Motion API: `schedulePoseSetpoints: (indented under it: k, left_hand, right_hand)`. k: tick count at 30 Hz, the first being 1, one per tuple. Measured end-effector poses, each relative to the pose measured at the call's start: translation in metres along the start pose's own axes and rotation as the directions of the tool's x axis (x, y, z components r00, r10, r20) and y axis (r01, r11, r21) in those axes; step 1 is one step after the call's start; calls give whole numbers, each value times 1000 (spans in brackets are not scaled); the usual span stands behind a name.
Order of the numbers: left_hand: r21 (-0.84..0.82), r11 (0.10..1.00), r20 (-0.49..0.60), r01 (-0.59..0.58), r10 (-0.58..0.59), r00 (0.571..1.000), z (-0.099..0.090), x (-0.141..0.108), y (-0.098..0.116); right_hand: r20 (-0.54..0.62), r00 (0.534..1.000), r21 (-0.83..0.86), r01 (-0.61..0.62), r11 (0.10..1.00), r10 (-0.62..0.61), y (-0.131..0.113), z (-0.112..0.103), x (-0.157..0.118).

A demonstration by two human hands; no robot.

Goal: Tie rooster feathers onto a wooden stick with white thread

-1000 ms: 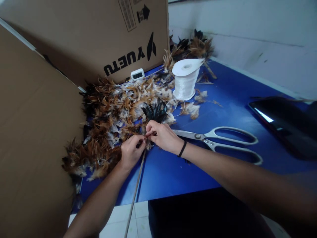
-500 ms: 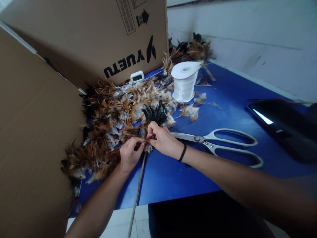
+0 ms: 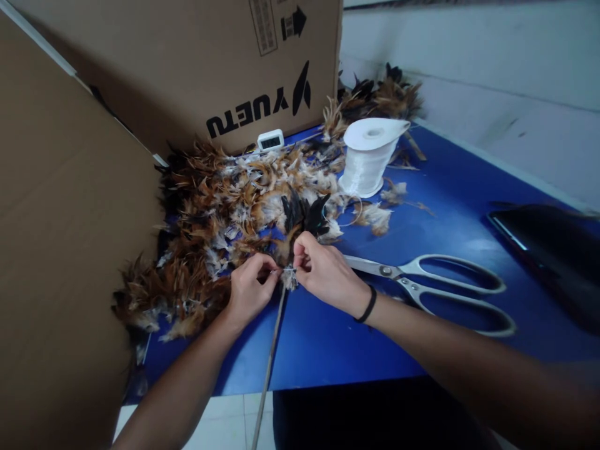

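My left hand (image 3: 253,287) and my right hand (image 3: 328,272) are closed in pinches, a short way apart. A white thread (image 3: 289,269) runs taut between them, across the pale base of a feather bunch (image 3: 290,281). Dark, glossy feathers (image 3: 307,214) of the bunch point away, beyond my right hand. A thin stick (image 3: 268,369) runs from that base toward me, past the table edge. Scissors (image 3: 403,279) lie beside my right hand, the blade tips hidden behind it. Past the hands, a white spool (image 3: 370,159) stands upright, a loose loop of thread near its foot.
Brown and white feathers (image 3: 201,225) cover the left of the blue table (image 3: 450,200). Cardboard boxes (image 3: 173,69) wall off the left and back. A small white digital display (image 3: 270,141) stands by the back box. On the right lies a dark phone (image 3: 553,250).
My hands have drawn apart from a touching pinch, and the white thread now shows stretched between them. The view has shifted slightly, so the table things appear further right.
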State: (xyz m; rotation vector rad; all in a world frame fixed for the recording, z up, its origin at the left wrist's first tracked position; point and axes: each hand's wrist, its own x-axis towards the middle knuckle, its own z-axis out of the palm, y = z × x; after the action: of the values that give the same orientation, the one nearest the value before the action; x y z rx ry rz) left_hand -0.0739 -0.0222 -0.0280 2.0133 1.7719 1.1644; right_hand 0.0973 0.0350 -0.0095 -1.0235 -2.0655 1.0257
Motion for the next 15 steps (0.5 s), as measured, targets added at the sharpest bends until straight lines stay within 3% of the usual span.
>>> schedulePoseSetpoints:
  k: [15]
  left_hand:
    - [-121,970,13,210,-210,978,1,5,-4]
  right_hand:
    - [23,1000,-31,18,999,-17,1,-2,-1]
